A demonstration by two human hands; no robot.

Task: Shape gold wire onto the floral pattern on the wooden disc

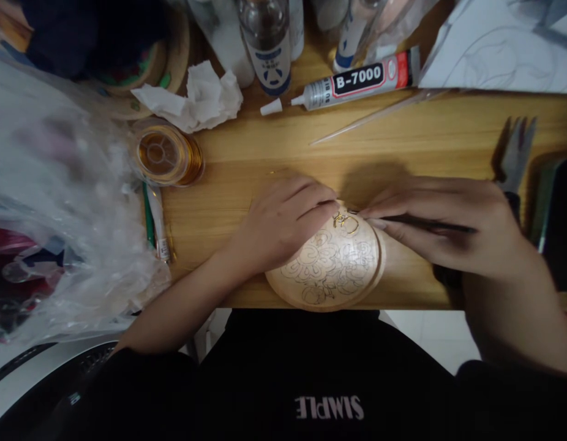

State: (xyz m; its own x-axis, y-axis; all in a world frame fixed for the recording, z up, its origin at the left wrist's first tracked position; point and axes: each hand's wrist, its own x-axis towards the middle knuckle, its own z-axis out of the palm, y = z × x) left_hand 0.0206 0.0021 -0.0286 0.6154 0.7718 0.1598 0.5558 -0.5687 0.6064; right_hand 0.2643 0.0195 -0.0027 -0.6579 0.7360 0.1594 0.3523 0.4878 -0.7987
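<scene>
A round, pale wooden board (332, 263) with a black-line floral pattern lies at the table's front edge. Gold wire (350, 228) forms curls over part of its upper pattern. My left hand (288, 223) holds the board's upper left side, fingers close together and bent over it; its thumb and fingertips are partly hidden. From the right, my right hand (453, 223) pinches slim dark tweezers (430, 222), whose tips reach the board's upper edge beside the gold wire. Whether the tips grip any wire is too small to tell.
A spool of gold wire (168, 153), crumpled tissue (196, 98) and plastic bags (81, 202) lie left. Behind are a glue tube (357, 79), its white cap (271, 107), a bottle (267, 49) and a clear thin stick (366, 116). Scissors (515, 153) and a dark phone-like object (559, 220) lie right.
</scene>
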